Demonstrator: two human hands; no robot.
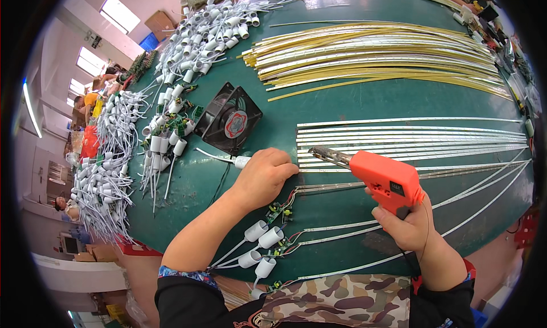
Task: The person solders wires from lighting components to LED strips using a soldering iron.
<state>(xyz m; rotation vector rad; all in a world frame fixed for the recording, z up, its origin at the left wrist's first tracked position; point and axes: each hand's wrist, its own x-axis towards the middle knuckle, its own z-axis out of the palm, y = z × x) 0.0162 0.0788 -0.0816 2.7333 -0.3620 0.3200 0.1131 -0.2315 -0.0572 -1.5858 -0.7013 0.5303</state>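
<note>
My right hand (409, 228) grips an orange soldering gun (384, 180) by its handle, thumb along the side. The gun's metal tip points left, over the left ends of a row of thin white LED strips (410, 143). My left hand (263, 178) is closed, its fingertips at the strips' left end; what the fingers hold is hidden. A white plastic lamp cap (242, 161) with a white cable shows right beside that hand. Below it, small green circuit boards (280, 212) join by wires to more strips. Several white caps (256, 231) lie between my forearms.
A black square fan (229, 120) stands left of centre. White caps with cables (196, 40) are heaped along the table's left side, some with circuit boards (176, 123). Yellow and white strips (376, 54) lie in a bundle across the far side. Another person's hand (472, 7) is at far right.
</note>
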